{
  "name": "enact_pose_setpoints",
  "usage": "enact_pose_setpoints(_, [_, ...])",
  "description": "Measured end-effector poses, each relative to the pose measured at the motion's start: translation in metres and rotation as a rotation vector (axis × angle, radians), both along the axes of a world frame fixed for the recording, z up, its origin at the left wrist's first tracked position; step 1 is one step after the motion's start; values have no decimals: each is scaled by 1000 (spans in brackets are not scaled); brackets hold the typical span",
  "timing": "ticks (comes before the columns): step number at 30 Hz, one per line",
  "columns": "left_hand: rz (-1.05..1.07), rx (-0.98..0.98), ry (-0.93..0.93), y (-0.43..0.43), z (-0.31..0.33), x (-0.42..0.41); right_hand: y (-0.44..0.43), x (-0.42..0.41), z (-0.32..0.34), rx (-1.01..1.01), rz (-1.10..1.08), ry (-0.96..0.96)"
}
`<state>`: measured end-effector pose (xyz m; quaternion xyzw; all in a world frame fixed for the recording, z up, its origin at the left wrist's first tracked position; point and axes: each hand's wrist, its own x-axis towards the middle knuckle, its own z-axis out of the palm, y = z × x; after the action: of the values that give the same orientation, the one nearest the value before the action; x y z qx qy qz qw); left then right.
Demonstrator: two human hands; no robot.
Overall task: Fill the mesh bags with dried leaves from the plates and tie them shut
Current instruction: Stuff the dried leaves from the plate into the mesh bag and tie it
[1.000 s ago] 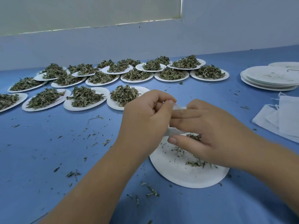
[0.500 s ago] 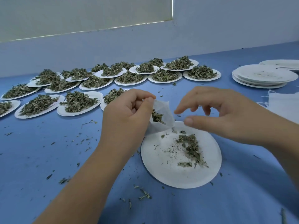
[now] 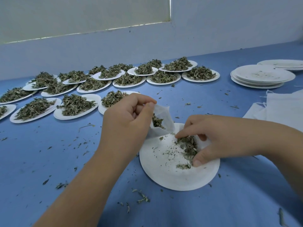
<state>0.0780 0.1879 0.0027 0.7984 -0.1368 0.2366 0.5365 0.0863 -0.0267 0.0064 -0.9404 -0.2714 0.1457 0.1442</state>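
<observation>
From my station I see the left hand lifted off the blue table, wrist bent, knuckles up. Its fingers are curled, and the thumb and forefinger pinch the rim of a white bag, holding the mouth open toward the right. Some dried leaves show inside the mouth. The bag's lower end hangs down to the far left rim of the nearest plate; I cannot tell whether it touches.

The right hand comes in from the right, palm down, low over that plate. Its fingers and thumb are drawn narrow around a clump of leaves on the plate's right half, fingers on the far side and thumb on the near side. The clump sits just beside the bag's mouth, below it. The plate otherwise holds fine crumbs.

Farther back on the left stand rows of heaped plates, each carrying a mound of leaves. At far right is a stack of empty plates, with flat spare bags nearer in. Loose leaf bits are scattered over the table.
</observation>
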Motion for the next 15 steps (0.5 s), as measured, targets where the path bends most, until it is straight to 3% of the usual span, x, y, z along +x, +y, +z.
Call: enact_pose_setpoints(15, [0,144,-129,0,-3,-1,9,3,-9,72,-52,-150])
